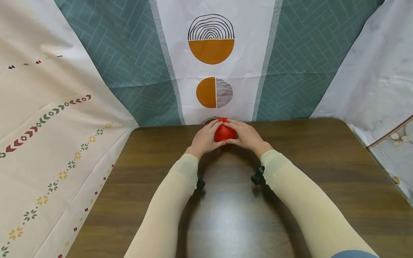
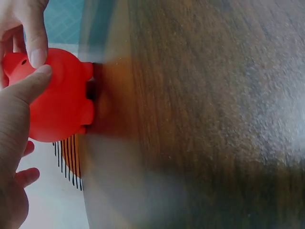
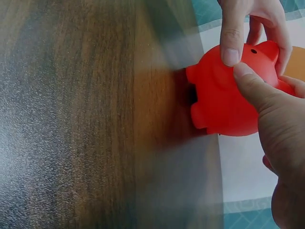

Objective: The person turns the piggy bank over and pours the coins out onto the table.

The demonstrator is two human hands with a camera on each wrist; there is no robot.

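Observation:
A red piggy bank (image 1: 224,133) is by the table's far edge, its short feet turned down toward the wood. Whether the feet touch the surface I cannot tell. My left hand (image 1: 204,139) grips it from the left and my right hand (image 1: 247,137) from the right. In the left wrist view both thumbs almost meet across the piggy bank (image 2: 62,107), with the other fingers bent over its top and far side. One ear and a dark eye of the piggy bank (image 3: 228,112) show between the hands in the right wrist view. Parts of its sides are hidden.
The brown wooden table (image 1: 226,211) reaches back to a teal and white patterned cloth (image 1: 129,71) hanging behind it. A cream patterned cloth (image 1: 48,143) hangs on the left, and a whitish cloth (image 1: 380,79) on the right.

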